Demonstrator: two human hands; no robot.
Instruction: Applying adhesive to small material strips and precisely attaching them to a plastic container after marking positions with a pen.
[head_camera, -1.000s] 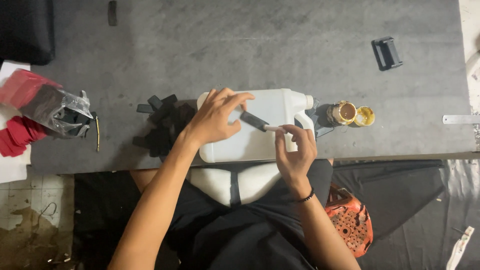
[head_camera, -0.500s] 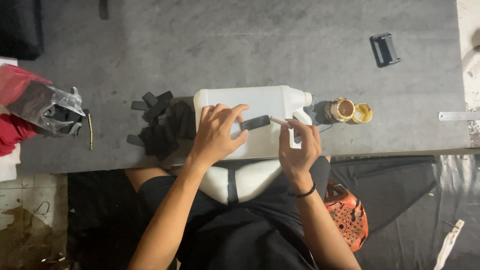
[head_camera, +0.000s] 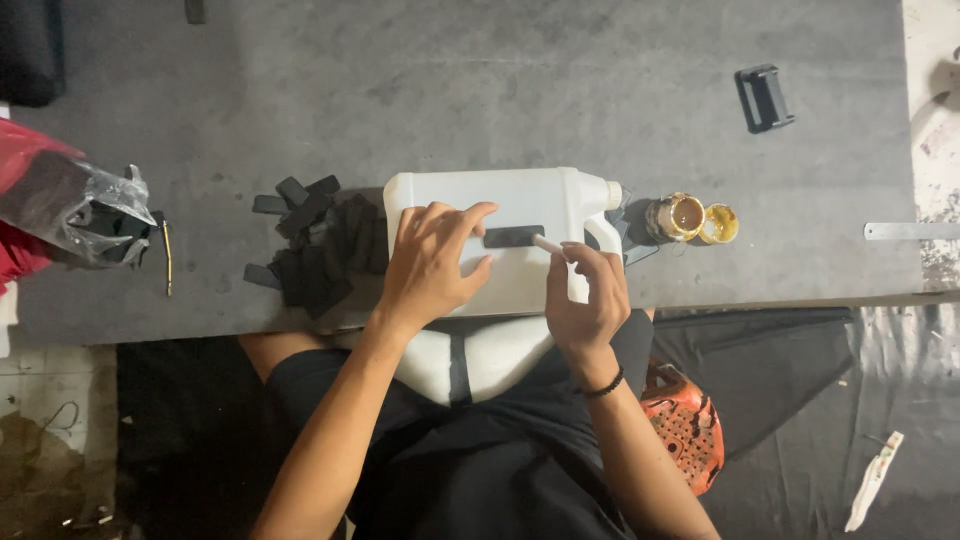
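Your left hand (head_camera: 432, 262) lies spread, palm down, on the white plastic jerrycan (head_camera: 520, 205) that rests flat on its side at the near edge of the grey counter (head_camera: 480, 90); the fingers are loosely fanned, and the thumb and forefinger tips pin the left end of a small flat black rectangular strip (head_camera: 514, 237) against the can's upper face. Your right hand (head_camera: 588, 295) is curled around a thin white stick (head_camera: 548, 244), pinched between thumb and fingertips, its tip touching the right end of that black strip. The can's capped neck points right, and just beyond it stand a small open tin of amber glue (head_camera: 677, 216) and its yellow-smeared lid (head_camera: 719, 223), touching each other. Just left of the can sits a loose pile of black strips (head_camera: 315, 250), close beside your left wrist. Farther left lies a crumpled clear plastic bag (head_camera: 75, 210) over red cloth. A black plastic buckle (head_camera: 765, 97) lies well apart at the far right.
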